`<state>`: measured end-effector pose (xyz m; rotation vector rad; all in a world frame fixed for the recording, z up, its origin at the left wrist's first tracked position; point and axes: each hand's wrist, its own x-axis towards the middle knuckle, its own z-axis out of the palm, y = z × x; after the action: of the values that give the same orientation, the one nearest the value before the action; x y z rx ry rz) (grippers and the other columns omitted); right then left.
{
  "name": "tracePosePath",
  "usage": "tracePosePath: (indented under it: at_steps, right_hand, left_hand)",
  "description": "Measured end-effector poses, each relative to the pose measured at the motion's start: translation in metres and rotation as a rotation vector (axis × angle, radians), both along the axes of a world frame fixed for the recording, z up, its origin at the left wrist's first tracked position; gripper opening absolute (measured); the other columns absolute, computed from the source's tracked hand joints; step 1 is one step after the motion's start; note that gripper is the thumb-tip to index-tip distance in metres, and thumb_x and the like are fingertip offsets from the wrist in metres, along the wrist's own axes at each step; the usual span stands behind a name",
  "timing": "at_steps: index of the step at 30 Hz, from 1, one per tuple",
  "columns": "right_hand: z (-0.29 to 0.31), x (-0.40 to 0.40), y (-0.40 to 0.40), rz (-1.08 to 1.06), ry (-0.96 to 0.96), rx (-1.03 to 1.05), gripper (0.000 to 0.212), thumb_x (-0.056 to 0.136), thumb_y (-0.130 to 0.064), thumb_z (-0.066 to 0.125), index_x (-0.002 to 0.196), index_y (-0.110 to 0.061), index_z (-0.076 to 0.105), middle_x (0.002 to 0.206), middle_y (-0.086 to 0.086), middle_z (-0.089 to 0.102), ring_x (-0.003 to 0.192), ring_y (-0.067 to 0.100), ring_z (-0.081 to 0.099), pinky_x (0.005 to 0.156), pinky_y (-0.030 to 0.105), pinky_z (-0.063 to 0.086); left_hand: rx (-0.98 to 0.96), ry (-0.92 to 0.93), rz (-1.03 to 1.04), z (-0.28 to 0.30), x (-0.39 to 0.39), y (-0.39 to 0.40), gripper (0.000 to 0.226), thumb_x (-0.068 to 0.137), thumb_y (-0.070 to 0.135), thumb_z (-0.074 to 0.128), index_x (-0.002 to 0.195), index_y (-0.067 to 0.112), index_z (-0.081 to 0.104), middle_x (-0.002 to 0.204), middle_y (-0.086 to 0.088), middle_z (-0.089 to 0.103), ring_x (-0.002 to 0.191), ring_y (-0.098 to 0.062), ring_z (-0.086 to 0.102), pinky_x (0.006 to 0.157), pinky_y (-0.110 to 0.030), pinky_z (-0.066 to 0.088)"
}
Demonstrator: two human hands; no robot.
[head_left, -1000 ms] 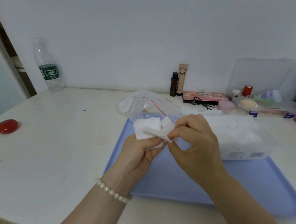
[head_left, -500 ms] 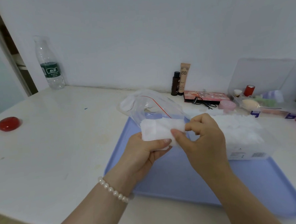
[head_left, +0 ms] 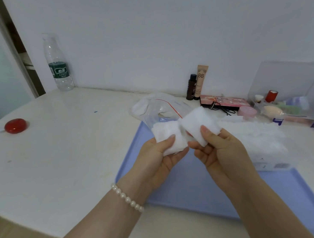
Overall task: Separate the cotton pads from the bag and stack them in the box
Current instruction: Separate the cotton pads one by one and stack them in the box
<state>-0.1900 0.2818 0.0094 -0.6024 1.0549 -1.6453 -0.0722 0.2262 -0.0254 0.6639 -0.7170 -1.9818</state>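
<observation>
- Nearest, two bare forearms reach in from the bottom edge; a bracelet [head_left: 127,199] of pearl beads circles the left wrist.
- Just beyond, the left hand [head_left: 161,161] grips a stack [head_left: 169,137] of white cotton pads, thumb on top and fingers curled beneath.
- Beside it, the right hand [head_left: 219,151] pinches a second wad [head_left: 198,124] of pads between thumb and fingers, tilted up and to the right; the two lots touch or nearly touch at the middle.
- Both hands are held above a blue tray [head_left: 184,190] that lies on the white surface [head_left: 62,152].
- Right of the hands, on the tray, stands the clear box [head_left: 260,145], already holding a heap of white pads.
- Behind the hands, the clear bag [head_left: 157,109] with a red zip line lies crumpled at the tray's far edge; some white shows inside it.
- Farther right, a clear organiser [head_left: 286,85] holds small cosmetic items, with a pink palette [head_left: 223,101] beside it.
- At the wall stand a beige tube [head_left: 201,81] marked BB and a dark little bottle [head_left: 191,87], touching.
- Far left, a red round object [head_left: 15,125] lies on the surface, and a water bottle [head_left: 58,66] stands in the back corner.
</observation>
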Motion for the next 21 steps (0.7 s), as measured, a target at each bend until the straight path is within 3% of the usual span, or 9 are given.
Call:
tracePosePath:
  at_steps: [4, 9, 13, 15, 19, 21]
  right_hand:
    - [-0.003, 0.007, 0.000, 0.073, 0.015, 0.030, 0.007, 0.092, -0.010, 0.052, 0.095, -0.007, 0.058, 0.070, 0.008, 0.071, 0.045, 0.014, 0.063, 0.039, 0.019, 0.047]
    - [0.009, -0.009, 0.000, 0.037, -0.101, -0.106, 0.014, 0.093, -0.011, 0.046, 0.102, -0.007, 0.057, 0.078, 0.006, 0.073, 0.049, 0.010, 0.063, 0.043, 0.017, 0.048]
    - [0.014, -0.019, 0.001, 0.044, -0.197, -0.114, 0.015, 0.092, -0.007, 0.047, 0.104, -0.004, 0.056, 0.077, 0.006, 0.071, 0.057, 0.011, 0.067, 0.046, 0.016, 0.050]
    - [0.015, -0.021, 0.001, 0.028, -0.210, -0.118, 0.015, 0.091, -0.005, 0.048, 0.103, -0.001, 0.055, 0.076, 0.008, 0.069, 0.062, 0.015, 0.069, 0.049, 0.017, 0.052]
    - [0.009, -0.016, -0.003, 0.053, -0.203, -0.131, 0.020, 0.077, -0.005, 0.056, 0.097, -0.004, 0.059, 0.085, 0.010, 0.072, 0.074, 0.019, 0.070, 0.062, 0.022, 0.057]
    - [0.001, -0.006, -0.003, 0.107, -0.128, -0.072, 0.015, 0.070, -0.012, 0.062, 0.085, -0.009, 0.061, 0.076, 0.005, 0.068, 0.064, 0.011, 0.065, 0.057, 0.020, 0.054]
  left_hand:
    - [-0.012, -0.021, -0.031, 0.000, -0.001, 0.002, 0.027, 0.095, 0.006, 0.046, 0.118, -0.005, 0.056, 0.111, -0.019, 0.068, 0.095, -0.027, 0.069, 0.076, -0.030, 0.058]
    - [0.077, 0.071, -0.023, 0.001, 0.000, 0.000, 0.030, 0.094, 0.002, 0.045, 0.122, -0.007, 0.052, 0.117, -0.021, 0.064, 0.099, -0.032, 0.065, 0.079, -0.036, 0.058]
    - [0.088, 0.081, -0.045, 0.001, 0.002, -0.001, 0.021, 0.093, 0.002, 0.044, 0.107, -0.003, 0.059, 0.101, -0.019, 0.070, 0.084, -0.029, 0.070, 0.075, -0.038, 0.058]
    - [0.084, 0.086, -0.049, 0.001, 0.003, -0.001, 0.022, 0.093, 0.003, 0.044, 0.109, -0.003, 0.058, 0.098, -0.019, 0.070, 0.082, -0.030, 0.070, 0.074, -0.039, 0.058]
    - [0.022, 0.029, -0.037, -0.001, 0.001, -0.002, 0.029, 0.093, 0.004, 0.046, 0.119, -0.001, 0.056, 0.111, -0.017, 0.067, 0.095, -0.029, 0.067, 0.078, -0.038, 0.058]
    - [-0.014, -0.010, -0.040, -0.002, 0.000, -0.001, 0.033, 0.091, 0.005, 0.048, 0.123, -0.002, 0.054, 0.119, -0.019, 0.064, 0.107, -0.031, 0.062, 0.085, -0.037, 0.055]
